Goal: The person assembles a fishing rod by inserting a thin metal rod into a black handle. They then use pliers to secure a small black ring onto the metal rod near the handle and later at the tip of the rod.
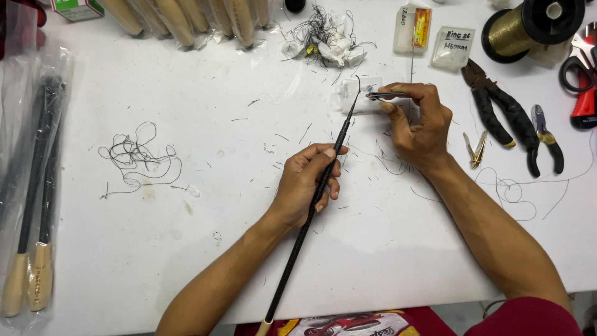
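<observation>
Your left hand [309, 180] grips one black rod [314, 199]; right hand [420, 121] pinches one small metal piece [384, 96]. Two pliers [504, 115] lie right of it.

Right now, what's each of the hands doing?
Left hand: closed around the thin black rod.
Right hand: pinching a small dark metal tool near the rod's tip.

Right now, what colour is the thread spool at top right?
Gold thread spool with black end caps, head view.
</observation>
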